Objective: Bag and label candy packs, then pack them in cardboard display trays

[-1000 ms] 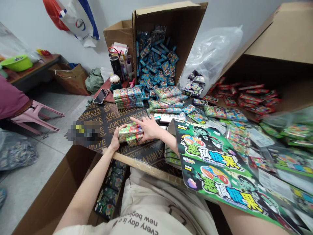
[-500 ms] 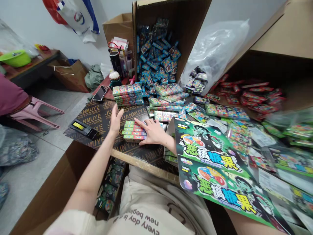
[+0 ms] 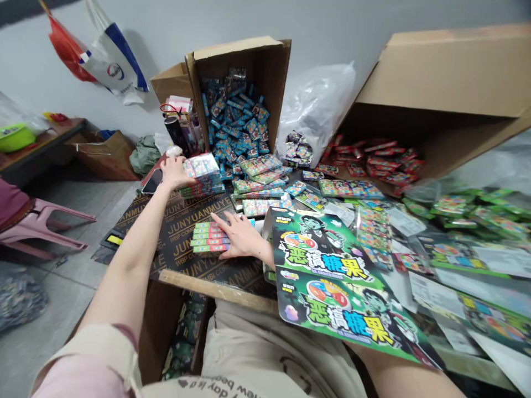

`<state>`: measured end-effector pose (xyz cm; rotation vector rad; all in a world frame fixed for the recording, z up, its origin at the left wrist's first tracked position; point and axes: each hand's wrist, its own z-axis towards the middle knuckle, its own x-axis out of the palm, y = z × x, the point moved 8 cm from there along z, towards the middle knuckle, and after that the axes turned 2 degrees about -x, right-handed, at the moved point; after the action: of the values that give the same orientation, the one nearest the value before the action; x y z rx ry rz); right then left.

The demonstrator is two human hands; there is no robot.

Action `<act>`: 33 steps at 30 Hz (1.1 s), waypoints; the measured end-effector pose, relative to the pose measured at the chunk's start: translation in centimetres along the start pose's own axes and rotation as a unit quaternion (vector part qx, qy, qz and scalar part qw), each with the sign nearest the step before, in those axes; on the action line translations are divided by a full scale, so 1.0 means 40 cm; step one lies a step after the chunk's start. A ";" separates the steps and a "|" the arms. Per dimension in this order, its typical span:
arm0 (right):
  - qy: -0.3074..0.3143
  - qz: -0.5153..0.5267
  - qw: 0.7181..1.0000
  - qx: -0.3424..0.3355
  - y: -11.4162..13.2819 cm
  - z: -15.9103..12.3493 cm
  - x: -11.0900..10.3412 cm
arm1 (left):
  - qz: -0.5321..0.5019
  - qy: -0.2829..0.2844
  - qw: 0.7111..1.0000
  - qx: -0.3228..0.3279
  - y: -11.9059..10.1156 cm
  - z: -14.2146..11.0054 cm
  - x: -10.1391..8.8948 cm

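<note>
Two hands are seen: the left hand [image 3: 173,171] and the right hand [image 3: 239,239]. Three cardboard boxes are counted: a tall one [image 3: 265,61], a small one [image 3: 170,83] and a wide one [image 3: 440,72]. Two green display cards [image 3: 332,287], one phone [image 3: 151,181] and one pink chair [image 3: 50,221] are counted; the candy packs are too many to count.

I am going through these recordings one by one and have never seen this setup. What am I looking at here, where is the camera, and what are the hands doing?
There is no machine: a person works with two bare hands, filmed by a camera worn on the head, looking forward and down. The left hand reaches far out and rests on a stack of small colourful packets. The right hand lies flat on a nearer, smaller stack on the dark board. Neither hand lifts anything. Around them lie more packets, a tipped carton of blue packets, a larger carton of red ones and green printed cards.
</note>
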<state>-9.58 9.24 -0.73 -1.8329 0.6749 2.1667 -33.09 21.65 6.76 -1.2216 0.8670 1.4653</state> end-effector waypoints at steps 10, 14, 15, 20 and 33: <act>-0.047 0.004 0.999 -0.013 0.014 -0.007 -0.006 | 0.004 0.094 0.978 0.185 -0.142 -0.302 0.087; -0.039 -0.003 0.999 -0.024 0.022 -0.014 -0.002 | -0.044 0.159 0.968 0.190 -0.126 -0.302 0.120; -0.038 -0.005 0.999 -0.028 0.024 -0.016 -0.002 | -0.053 0.169 0.965 0.191 -0.123 -0.299 0.120; -0.031 -0.003 0.999 -0.030 0.023 -0.013 0.003 | -0.094 0.235 0.954 0.161 -0.099 -0.277 0.140; -0.015 0.001 1.000 -0.018 0.014 0.005 0.011 | -0.509 0.313 0.798 0.077 -0.117 -0.321 0.154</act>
<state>-10.08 8.78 -1.00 -1.8148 0.6366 2.2170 -25.24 12.23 -1.86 -1.6841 0.5309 0.0984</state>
